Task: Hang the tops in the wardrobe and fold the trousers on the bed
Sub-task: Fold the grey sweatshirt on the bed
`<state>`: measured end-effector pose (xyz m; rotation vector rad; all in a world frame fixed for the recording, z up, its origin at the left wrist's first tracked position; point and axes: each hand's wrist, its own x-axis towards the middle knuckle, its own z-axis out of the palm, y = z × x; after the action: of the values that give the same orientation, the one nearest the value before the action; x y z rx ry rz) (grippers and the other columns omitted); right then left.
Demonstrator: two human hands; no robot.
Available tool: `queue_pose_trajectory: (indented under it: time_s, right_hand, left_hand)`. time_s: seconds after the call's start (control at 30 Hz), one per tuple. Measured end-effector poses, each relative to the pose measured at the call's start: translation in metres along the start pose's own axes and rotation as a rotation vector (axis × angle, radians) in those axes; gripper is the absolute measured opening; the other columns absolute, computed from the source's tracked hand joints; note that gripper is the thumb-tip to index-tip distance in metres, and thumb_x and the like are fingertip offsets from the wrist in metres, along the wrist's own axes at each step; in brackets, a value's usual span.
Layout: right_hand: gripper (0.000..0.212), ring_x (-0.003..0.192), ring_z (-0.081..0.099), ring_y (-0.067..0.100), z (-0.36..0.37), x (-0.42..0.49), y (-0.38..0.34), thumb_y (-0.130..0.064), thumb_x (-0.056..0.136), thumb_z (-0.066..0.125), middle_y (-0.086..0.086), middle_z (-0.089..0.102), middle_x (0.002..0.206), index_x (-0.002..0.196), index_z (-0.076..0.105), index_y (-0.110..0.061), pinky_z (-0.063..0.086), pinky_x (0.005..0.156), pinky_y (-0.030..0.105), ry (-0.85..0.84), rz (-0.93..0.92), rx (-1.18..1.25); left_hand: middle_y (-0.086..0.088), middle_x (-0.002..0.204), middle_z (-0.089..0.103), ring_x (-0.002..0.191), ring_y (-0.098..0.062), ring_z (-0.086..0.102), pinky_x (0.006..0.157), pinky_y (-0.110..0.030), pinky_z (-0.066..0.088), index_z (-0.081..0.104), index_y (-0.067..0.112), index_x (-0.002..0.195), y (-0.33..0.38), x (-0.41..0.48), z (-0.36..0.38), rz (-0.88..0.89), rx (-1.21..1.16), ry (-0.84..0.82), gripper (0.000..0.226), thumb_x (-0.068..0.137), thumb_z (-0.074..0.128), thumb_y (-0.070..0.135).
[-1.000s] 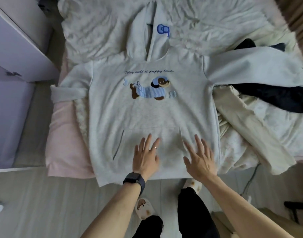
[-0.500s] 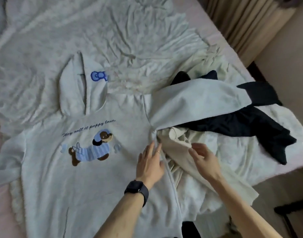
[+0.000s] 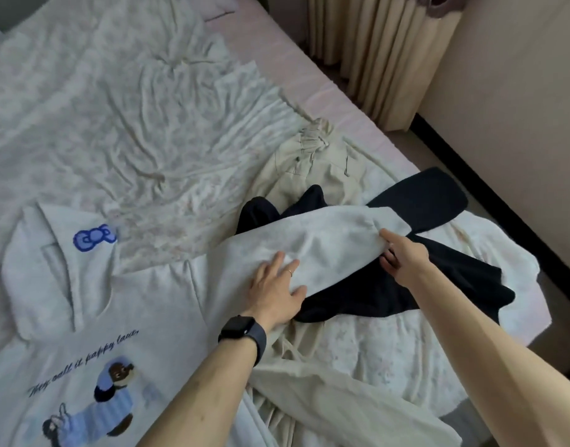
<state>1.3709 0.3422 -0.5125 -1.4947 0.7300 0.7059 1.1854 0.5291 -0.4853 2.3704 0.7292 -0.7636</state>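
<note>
The hoodie (image 3: pixel 83 317) lies flat, face-up on the bed (image 3: pixel 115 108), at 8 o'clock in the view. Progress is judged early: it is not yet hung. Its sleeve (image 3: pixel 325 246) runs toward 2 o'clock across the dark trousers (image 3: pixel 390 291) and beige trousers (image 3: pixel 315 162), both unfolded. The left hand (image 3: pixel 274 295) presses flat on the sleeve. The right hand (image 3: pixel 403 259) pinches its far end.

Left hand (image 3: pixel 274 295) flat on hoodie sleeve (image 3: pixel 325 250); right hand (image 3: pixel 404 261) grips its end.
</note>
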Motion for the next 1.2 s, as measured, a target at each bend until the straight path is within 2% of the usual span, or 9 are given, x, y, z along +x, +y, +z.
queue_pose_trajectory:
  time_s: [0.1, 0.2, 0.3, 0.43, 0.53, 0.73, 0.9, 1.07, 1.2]
  right_hand:
    - [0.016, 0.098, 0.069, 0.019, 0.013, -0.024, -0.019, -0.021, 0.087, 0.073, 0.003, 0.073, 0.104, 0.103, 0.072, -0.019, 0.058, 0.078, 0.032, -0.032, -0.265, -0.018]
    - [0.006, 0.086, 0.064, 0.009, 0.038, -0.075, -0.032, -0.024, 0.090, 0.073, -0.010, 0.069, 0.085, 0.095, 0.074, -0.026, 0.051, 0.081, 0.029, -0.177, -0.626, -0.167]
    - [0.014, 0.087, 0.062, 0.005, 0.072, -0.123, -0.025, -0.026, 0.092, 0.073, -0.016, 0.069, 0.093, 0.098, 0.075, -0.039, 0.049, 0.078, 0.024, -0.360, -0.915, -0.429]
    - [0.023, 0.094, 0.058, 0.017, 0.117, -0.162, 0.014, -0.024, 0.090, 0.074, -0.011, 0.064, 0.099, 0.113, 0.076, -0.030, 0.048, 0.082, 0.029, -0.509, -1.177, -0.685]
    - [0.022, 0.097, 0.056, 0.013, 0.138, -0.203, 0.058, -0.032, 0.093, 0.071, -0.012, 0.067, 0.103, 0.114, 0.074, -0.029, 0.045, 0.086, 0.022, -0.556, -1.248, -0.734]
    - [0.029, 0.092, 0.066, 0.006, 0.124, -0.243, 0.165, -0.053, 0.096, 0.058, -0.014, 0.072, 0.094, 0.090, 0.072, -0.028, 0.052, 0.081, 0.029, -0.383, -0.577, -0.486]
    - [0.065, 0.109, 0.064, 0.024, 0.171, -0.257, 0.250, -0.066, 0.093, 0.051, 0.006, 0.065, 0.124, 0.132, 0.057, -0.014, 0.054, 0.090, 0.042, -0.434, 0.080, -0.290]
    - [0.058, 0.131, 0.053, 0.028, 0.220, -0.263, 0.289, -0.057, 0.098, 0.051, 0.007, 0.055, 0.143, 0.141, 0.053, -0.018, 0.038, 0.114, 0.050, -0.460, 0.142, -0.380]
    - [0.047, 0.106, 0.064, 0.032, 0.227, -0.250, 0.325, -0.043, 0.098, 0.059, 0.019, 0.064, 0.119, 0.122, 0.061, -0.004, 0.048, 0.096, 0.048, -0.291, 0.074, -0.449]
  left_hand:
    - [0.005, 0.162, 0.028, 0.148, -0.017, 0.026, 0.118, -0.033, 0.026, 0.054, 0.031, 0.142, 0.009, -0.005, -0.029, 0.007, -0.171, 0.054, 0.047, 0.099, 0.051, 0.050]
    - [0.008, 0.132, 0.063, 0.121, -0.008, 0.058, 0.094, -0.022, 0.045, 0.068, 0.030, 0.113, 0.034, -0.020, -0.079, -0.005, -0.732, 0.128, 0.028, 0.096, 0.060, 0.050]
    - [0.003, 0.110, 0.075, 0.101, -0.018, 0.073, 0.087, -0.036, 0.055, 0.068, 0.027, 0.115, 0.045, -0.042, -0.140, 0.023, -1.055, 0.087, 0.054, 0.081, 0.061, 0.068]
    - [-0.003, 0.084, 0.077, 0.085, -0.023, 0.075, 0.084, -0.047, 0.061, 0.069, 0.019, 0.089, 0.016, -0.069, -0.180, -0.053, -0.850, 0.155, 0.040, 0.073, 0.083, 0.053]
    - [-0.003, 0.070, 0.073, 0.081, -0.027, 0.074, 0.077, -0.052, 0.061, 0.068, 0.018, 0.076, -0.046, -0.093, -0.178, -0.201, -0.712, 0.344, 0.014, 0.068, 0.075, 0.027]
    - [-0.008, 0.103, 0.076, 0.095, -0.027, 0.071, 0.084, -0.040, 0.057, 0.070, 0.016, 0.110, -0.199, -0.175, -0.147, -0.376, -1.291, 0.544, 0.020, 0.090, 0.072, 0.015]
    - [-0.008, 0.108, 0.073, 0.101, -0.028, 0.067, 0.096, -0.047, 0.052, 0.067, 0.015, 0.119, -0.343, -0.269, -0.101, -0.576, -1.467, 0.717, 0.028, 0.092, 0.070, 0.015]
    - [-0.012, 0.102, 0.070, 0.092, -0.029, 0.066, 0.091, -0.046, 0.054, 0.067, 0.011, 0.102, -0.457, -0.294, -0.024, -0.780, -1.212, 0.651, 0.012, 0.092, 0.071, 0.017]
    - [-0.017, 0.094, 0.068, 0.094, -0.039, 0.066, 0.086, -0.045, 0.054, 0.059, 0.001, 0.098, -0.516, -0.277, 0.041, -0.920, -0.969, 0.507, 0.019, 0.089, 0.066, 0.016]
